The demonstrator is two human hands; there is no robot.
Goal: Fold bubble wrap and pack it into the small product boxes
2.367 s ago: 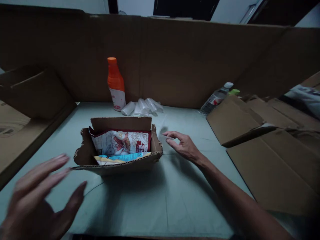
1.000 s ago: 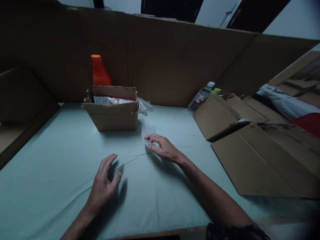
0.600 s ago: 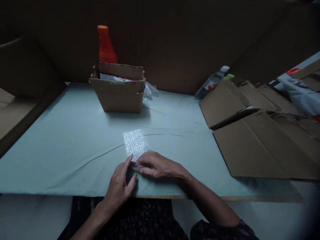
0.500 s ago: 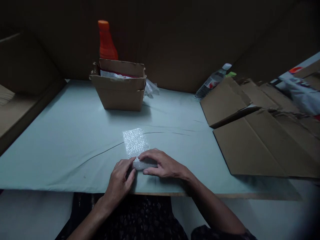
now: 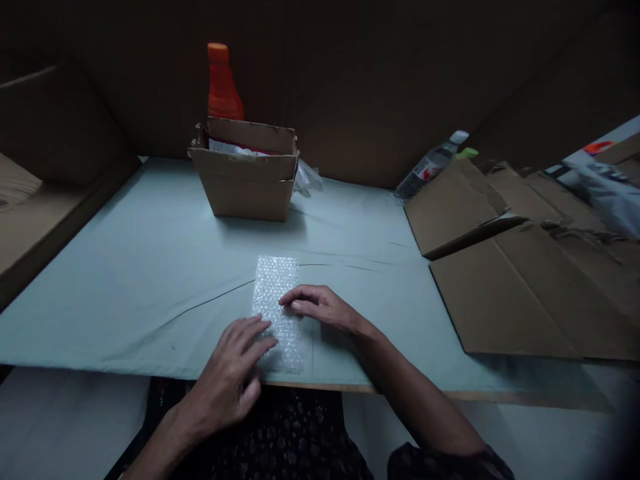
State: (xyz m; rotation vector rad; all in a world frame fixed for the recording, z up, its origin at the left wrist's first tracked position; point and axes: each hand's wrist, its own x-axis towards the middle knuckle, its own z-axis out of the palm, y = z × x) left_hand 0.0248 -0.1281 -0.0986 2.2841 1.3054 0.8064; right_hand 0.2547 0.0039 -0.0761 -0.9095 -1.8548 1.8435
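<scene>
In the head view a bubble wrap strip (image 5: 276, 310) lies flat near the front edge of the table (image 5: 150, 267), with the left hand (image 5: 227, 373) resting open-palmed on it from 7 o'clock, the right hand (image 5: 320, 308), fingers loosely extended and gripping nothing, touching its edge from 3 o'clock, and a cardboard box (image 5: 245, 180) well apart at 12 o'clock.

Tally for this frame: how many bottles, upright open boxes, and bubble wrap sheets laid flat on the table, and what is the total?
Bottles: 2, the orange bottle and the clear water bottle
Boxes: 1, the open cardboard box
Bubble wrap: 1, the bubble wrap sheet, touched by the left hand and right hand
Total: 4
</scene>
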